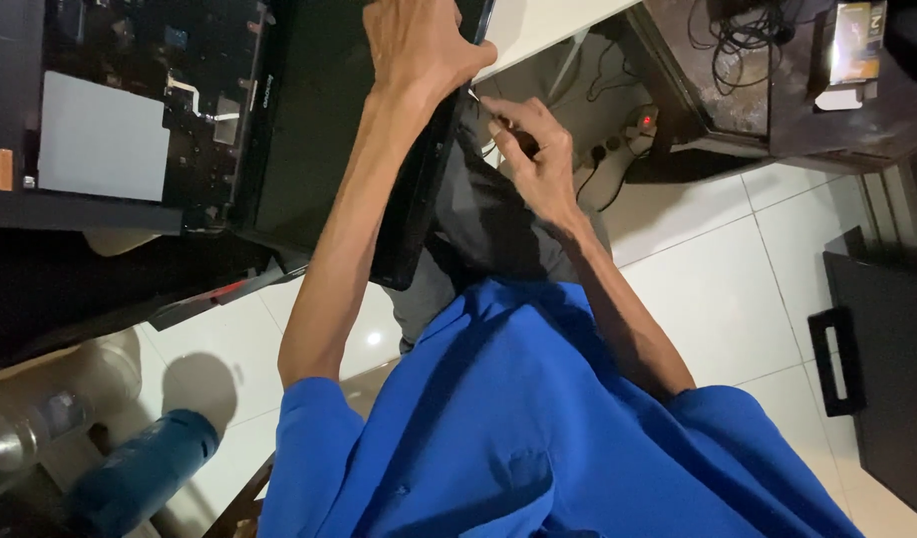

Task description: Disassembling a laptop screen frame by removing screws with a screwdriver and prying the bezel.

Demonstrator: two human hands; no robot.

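While the left hand [419, 45] clamps its fingers on the black laptop screen panel [419, 189] at upper centre, the right hand [538, 159] pinches a small dark tool [523, 142] beside the panel edge, seemingly working it loose; the opened laptop base [150, 110] lies on the counter [40, 269], upper left.

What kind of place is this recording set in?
Probably a home or small repair corner used for electronics work. An opened laptop with bare internals lies on a dark desk, a power strip with tangled cables sits on the white tiled floor, and the left hand grips the laptop's screen panel.
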